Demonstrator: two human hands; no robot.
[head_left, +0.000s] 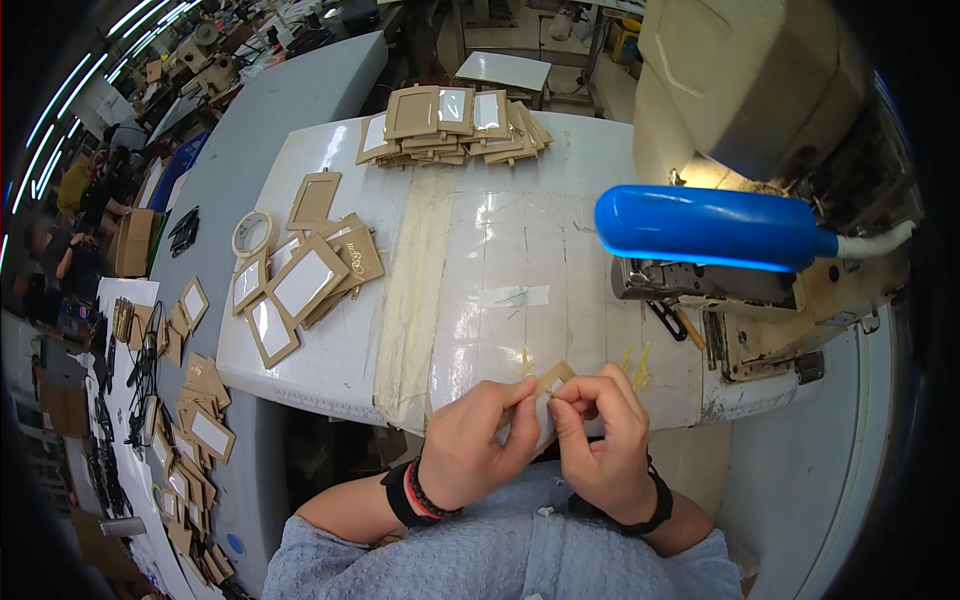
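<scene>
- tan card piece (548, 383): pinched between both hands at the surface (480, 260) near edge, long axis tilted up-right.
- left hand (475, 440): pinching its lower-left end.
- right hand (600, 430): pinching beside it, equally near.

I'm looking down on a white, tape-patched desk (330, 360) with a beige industrial sewing machine (750, 80) at its right, a bright blue tube lamp (700, 225) glowing across it. To the left I see a long grey bench (260, 130), and beyond it a cluttered white side bench (125, 300). Fluorescent ceiling strips (60, 105) streak the upper left, over a crowded workshop.
</scene>
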